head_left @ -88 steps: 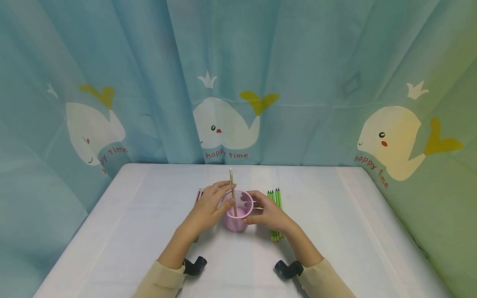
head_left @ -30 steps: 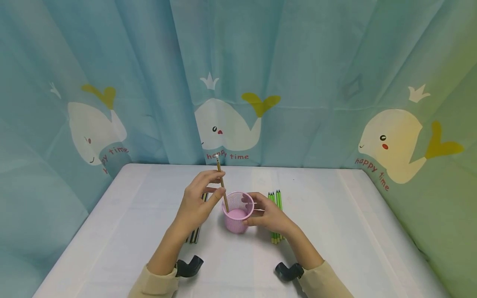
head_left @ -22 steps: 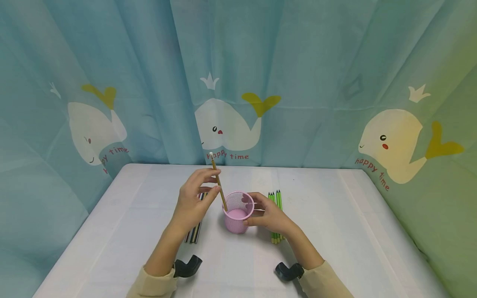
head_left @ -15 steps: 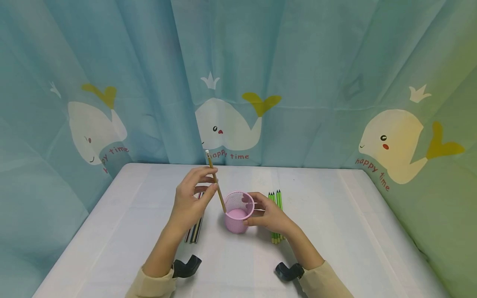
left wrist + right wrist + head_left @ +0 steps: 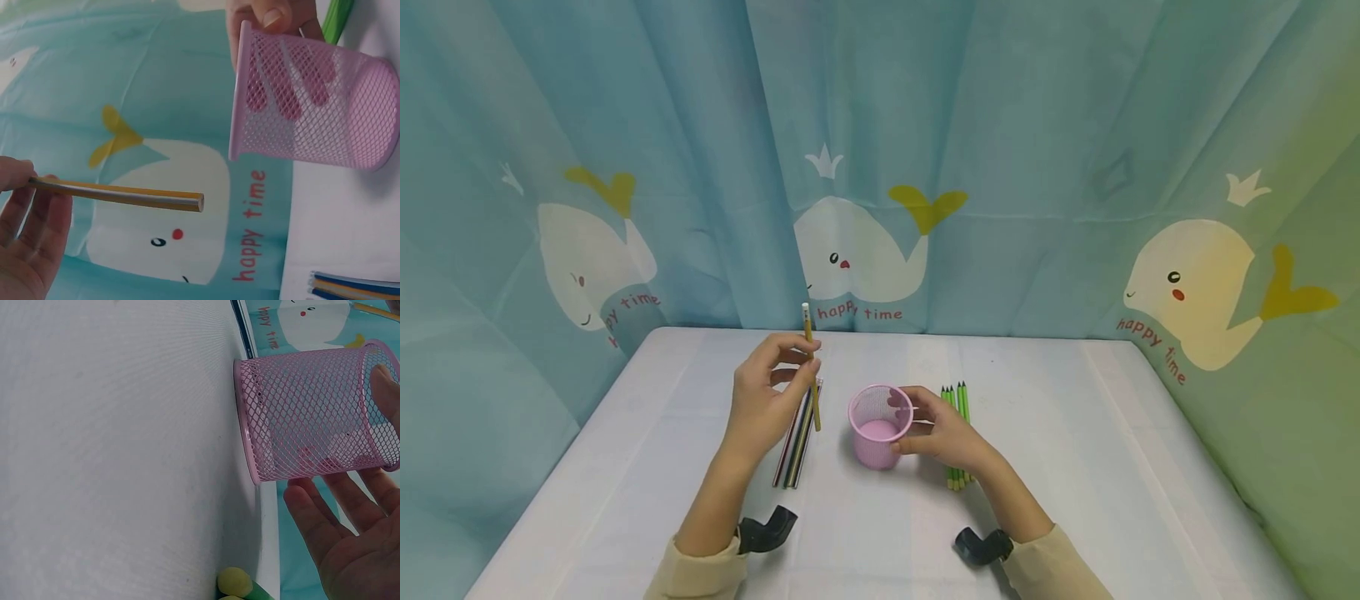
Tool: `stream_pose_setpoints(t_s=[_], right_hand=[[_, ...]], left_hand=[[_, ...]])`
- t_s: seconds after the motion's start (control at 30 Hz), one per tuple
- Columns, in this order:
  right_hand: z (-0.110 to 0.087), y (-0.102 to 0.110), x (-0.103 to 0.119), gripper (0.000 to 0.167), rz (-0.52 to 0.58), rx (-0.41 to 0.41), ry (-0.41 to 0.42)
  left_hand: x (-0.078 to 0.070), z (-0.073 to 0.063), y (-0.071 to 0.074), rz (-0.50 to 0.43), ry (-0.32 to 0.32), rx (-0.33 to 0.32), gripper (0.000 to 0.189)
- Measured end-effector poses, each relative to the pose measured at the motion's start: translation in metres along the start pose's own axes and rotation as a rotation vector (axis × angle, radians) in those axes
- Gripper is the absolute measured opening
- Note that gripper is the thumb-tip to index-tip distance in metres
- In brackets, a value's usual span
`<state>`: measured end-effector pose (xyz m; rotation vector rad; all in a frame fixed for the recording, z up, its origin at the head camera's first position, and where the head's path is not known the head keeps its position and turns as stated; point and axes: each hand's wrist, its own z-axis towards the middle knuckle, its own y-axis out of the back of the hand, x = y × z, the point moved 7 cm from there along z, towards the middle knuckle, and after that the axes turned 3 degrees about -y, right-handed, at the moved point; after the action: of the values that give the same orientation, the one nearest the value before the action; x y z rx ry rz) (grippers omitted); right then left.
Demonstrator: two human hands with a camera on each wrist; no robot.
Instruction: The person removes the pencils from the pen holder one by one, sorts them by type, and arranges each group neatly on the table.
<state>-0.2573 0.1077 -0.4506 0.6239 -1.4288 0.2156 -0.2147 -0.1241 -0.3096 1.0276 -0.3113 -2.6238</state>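
Observation:
My left hand point(image 5: 763, 408) pinches a gold-coloured pencil point(image 5: 816, 410) between thumb and fingers, its white eraser end up. The left wrist view shows the lower end of this pencil point(image 5: 144, 195) as flat, with no sharpened point. To its right stands a pink mesh pen cup point(image 5: 875, 452), upright on the table; its floor appears bare. My right hand point(image 5: 946, 433) holds this cup from the right, thumb near the rim and fingers round the far side. In the right wrist view the cup point(image 5: 300, 412) rests on its base. The pencil is apart from the cup.
Several dark striped pencils point(image 5: 797, 450) lie side by side on the white table point(image 5: 625, 467), below and right of my left hand. Several green pencils point(image 5: 955, 479) lie behind my right hand, tips away. A blue curtain point(image 5: 1030, 150) hangs behind the table.
My left hand has drawn the pencil up and left, out of the cup and over the striped pencils; it has turned more upright. My right hand and the cup have stayed put.

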Motion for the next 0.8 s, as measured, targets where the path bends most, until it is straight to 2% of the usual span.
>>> stream_pose_setpoints(t_s=[0.2, 0.47, 0.57, 0.8], right_hand=[[0.0, 0.0, 0.0, 0.074, -0.005, 0.002, 0.004], [0.001, 0.0, 0.0, 0.074, -0.006, 0.003, 0.014], [0.0, 0.0, 0.0, 0.075, -0.01, 0.001, 0.012], [0.0, 0.0, 0.001, 0.075, -0.016, 0.002, 0.008]], left_hand=[[0.005, 0.001, 0.006, -0.002, 0.036, -0.019, 0.022], [0.015, 0.001, 0.021, -0.062, 0.116, -0.056, 0.046], [0.021, 0.001, 0.026, -0.056, 0.155, -0.051, 0.05], [0.036, 0.001, 0.033, -0.036, 0.23, -0.017, 0.046]])
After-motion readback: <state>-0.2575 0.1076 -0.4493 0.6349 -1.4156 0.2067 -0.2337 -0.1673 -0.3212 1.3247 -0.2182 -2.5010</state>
